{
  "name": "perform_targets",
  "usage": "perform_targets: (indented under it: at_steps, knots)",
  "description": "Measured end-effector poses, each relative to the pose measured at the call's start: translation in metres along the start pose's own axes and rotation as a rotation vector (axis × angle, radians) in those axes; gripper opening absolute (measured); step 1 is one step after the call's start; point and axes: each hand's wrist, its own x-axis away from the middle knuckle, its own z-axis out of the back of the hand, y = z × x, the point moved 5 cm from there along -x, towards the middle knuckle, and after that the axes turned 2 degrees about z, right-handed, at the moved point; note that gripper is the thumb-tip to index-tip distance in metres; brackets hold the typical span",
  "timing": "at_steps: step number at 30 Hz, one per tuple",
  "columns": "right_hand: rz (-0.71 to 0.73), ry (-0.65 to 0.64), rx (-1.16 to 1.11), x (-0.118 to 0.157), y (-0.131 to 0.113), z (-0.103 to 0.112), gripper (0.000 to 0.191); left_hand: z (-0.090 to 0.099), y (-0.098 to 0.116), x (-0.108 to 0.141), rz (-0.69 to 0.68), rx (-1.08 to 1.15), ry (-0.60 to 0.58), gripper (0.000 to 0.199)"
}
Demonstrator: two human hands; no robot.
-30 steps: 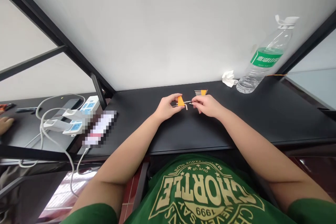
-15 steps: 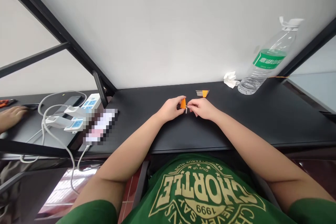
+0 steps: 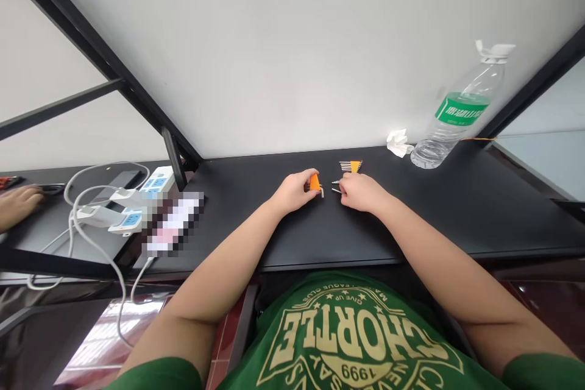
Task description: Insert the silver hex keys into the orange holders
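Pinched in my left hand [image 3: 295,192] is an orange hex key holder [image 3: 315,183], with a bent metal key end [image 3: 322,192] sticking out on its right side. My right hand [image 3: 363,191] is a short way to the right, fingers closed, with a thin metal hex key [image 3: 337,191] poking out toward the holder. A second slim metal tip shows just above it; whether it is held or lies on the table, I cannot tell. Behind my right hand a second orange holder [image 3: 355,166] lies on the black table [image 3: 329,237], with several hex keys in it.
A large clear bottle [image 3: 445,125] with a green label and a crumpled tissue [image 3: 398,142] stand by the wall at right. To the left are a pixelated phone [image 3: 176,222], a power strip [image 3: 158,180] with white cables, and another person's hand [image 3: 21,204].
My right hand has drawn away from the holder to the right, with metal key ends now showing at its fingers. My left hand keeps its grip on the holder, shifted slightly left.
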Motion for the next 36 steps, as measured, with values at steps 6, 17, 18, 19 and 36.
perform_targets:
  at_steps: [6, 17, 18, 19, 36]
  knots:
    - [0.086, 0.063, -0.254, 0.005, -0.008, 0.003, 0.002, -0.001, 0.005, 0.002, 0.001, 0.046, -0.003, 0.049]
    - [0.238, 0.236, -0.286, 0.008, -0.01, 0.009, 0.013, -0.003, 0.007, 0.002, -0.031, 0.105, -0.008, 0.054]
    - [0.238, 0.244, -0.282, 0.008, -0.009, 0.009, 0.014, -0.002, 0.007, 0.002, -0.029, 0.097, -0.005, 0.055]
    - [0.246, 0.253, -0.279, 0.008, -0.008, 0.008, 0.015, -0.002, 0.006, 0.002, -0.027, 0.089, -0.006, 0.055]
    - [0.565, 0.671, -0.421, 0.021, -0.018, 0.022, 0.024, 0.002, 0.008, 0.003, 0.069, 0.443, -0.091, 0.059]
